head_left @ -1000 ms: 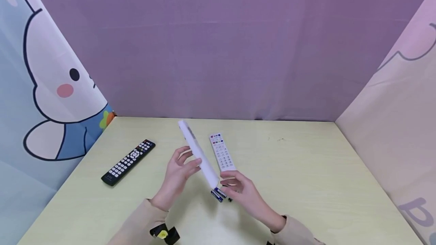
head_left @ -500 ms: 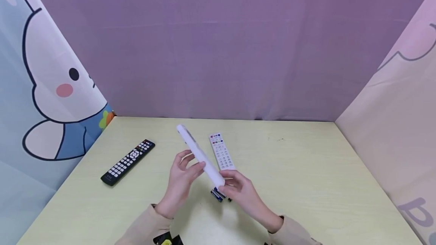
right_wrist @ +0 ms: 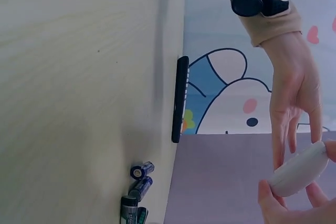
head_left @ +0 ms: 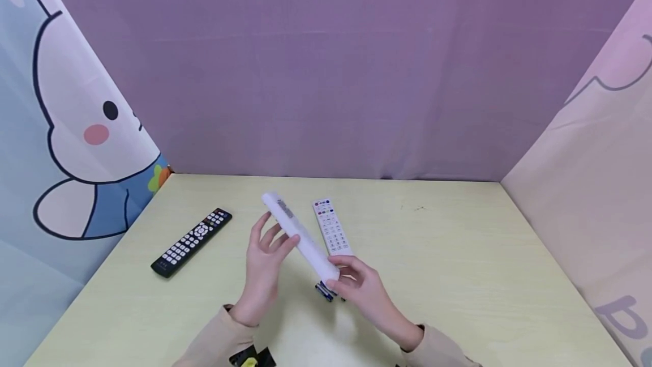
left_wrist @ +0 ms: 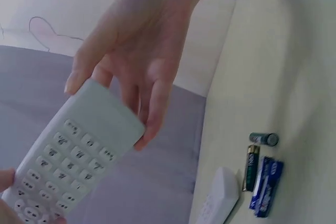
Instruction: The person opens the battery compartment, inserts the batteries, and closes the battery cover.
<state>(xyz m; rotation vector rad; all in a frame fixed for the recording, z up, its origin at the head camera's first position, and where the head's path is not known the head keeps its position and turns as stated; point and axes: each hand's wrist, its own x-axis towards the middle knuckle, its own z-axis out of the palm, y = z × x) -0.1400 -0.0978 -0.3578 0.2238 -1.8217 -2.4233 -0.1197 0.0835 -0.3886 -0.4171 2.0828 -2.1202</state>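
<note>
A white remote control [head_left: 300,239] is held slanted above the table between both hands. My left hand [head_left: 265,276] holds it by the sides near its middle, thumb on the near edge and fingers at the far edge. My right hand [head_left: 364,290] pinches its lower end between thumb and fingers. In the head view its smooth back with a dark label faces up. The left wrist view shows the button side of this remote control [left_wrist: 73,150]. Below the lower end, several small batteries [head_left: 324,292] lie on the table, blue [left_wrist: 268,187] and dark green [left_wrist: 251,167].
A second white remote control [head_left: 332,225] lies buttons up just behind the right hand. Farther left a black remote control [head_left: 191,243] rests diagonally on the pale table [head_left: 458,265]. A purple cloth [head_left: 331,72] stands behind the table, with printed cloths at both sides.
The held remote control has shifted right and down at its lower end, where the right hand now grips it. It has rolled to show its label, and the left fingers have spread and moved up.
</note>
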